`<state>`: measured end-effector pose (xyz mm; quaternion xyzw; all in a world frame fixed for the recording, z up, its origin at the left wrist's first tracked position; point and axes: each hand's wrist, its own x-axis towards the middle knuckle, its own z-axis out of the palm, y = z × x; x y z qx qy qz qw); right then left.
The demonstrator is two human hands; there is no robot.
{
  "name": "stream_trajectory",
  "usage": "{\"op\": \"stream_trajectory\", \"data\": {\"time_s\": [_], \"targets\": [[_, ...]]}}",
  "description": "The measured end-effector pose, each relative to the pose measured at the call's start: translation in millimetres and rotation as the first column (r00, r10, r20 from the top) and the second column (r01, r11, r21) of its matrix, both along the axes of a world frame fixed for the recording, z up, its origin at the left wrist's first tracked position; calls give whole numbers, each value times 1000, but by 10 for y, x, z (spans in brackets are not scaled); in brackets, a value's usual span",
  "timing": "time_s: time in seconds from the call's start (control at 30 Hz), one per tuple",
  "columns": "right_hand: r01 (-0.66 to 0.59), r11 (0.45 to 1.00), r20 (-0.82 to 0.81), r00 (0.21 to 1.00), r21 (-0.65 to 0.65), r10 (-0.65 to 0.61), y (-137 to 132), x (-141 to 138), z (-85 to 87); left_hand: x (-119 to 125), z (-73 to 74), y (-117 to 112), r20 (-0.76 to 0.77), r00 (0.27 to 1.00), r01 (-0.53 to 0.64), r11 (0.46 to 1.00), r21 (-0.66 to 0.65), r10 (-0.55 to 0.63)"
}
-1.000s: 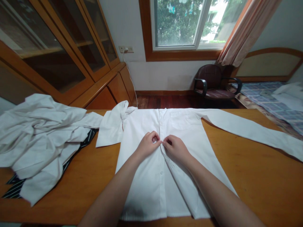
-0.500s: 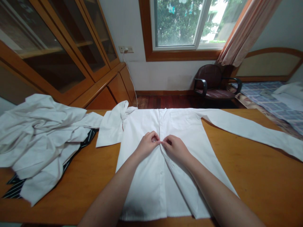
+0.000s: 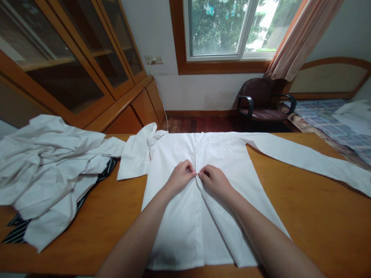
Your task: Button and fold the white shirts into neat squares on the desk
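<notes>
A white button-up shirt [image 3: 174, 227] lies spread front side up on the wooden table. Its right-hand sleeve stretches out across the table, while the left-hand sleeve is folded over beside the body. At the middle of the front opening, my left hand [image 3: 183, 174] pinches the edge of the shirt between thumb and finger. My right hand [image 3: 213, 178] pinches the other edge just beside it, the fingertips nearly touching. Below the hands the two front edges part, and the right one is folded back a little. Whatever button lies between the fingertips is hidden.
Crumpled white garments [image 3: 58, 162] are heaped on the left of the table [image 3: 116, 216], with a black striped cloth [image 3: 17, 231] under them. Beyond stand a glass-fronted cabinet [image 3: 116, 92], an armchair [image 3: 256, 100] and a bed [image 3: 321, 116].
</notes>
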<state>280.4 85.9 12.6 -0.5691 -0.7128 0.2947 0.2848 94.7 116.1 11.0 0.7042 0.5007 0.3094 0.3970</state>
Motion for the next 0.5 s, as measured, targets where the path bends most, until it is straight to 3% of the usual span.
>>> {"op": "stream_trajectory", "data": {"time_s": [0.5], "targets": [[5,1000,-43,999,8,-4,7,9,-18,1,40,-10,-19,1000,8,1000,-4,-8]]}}
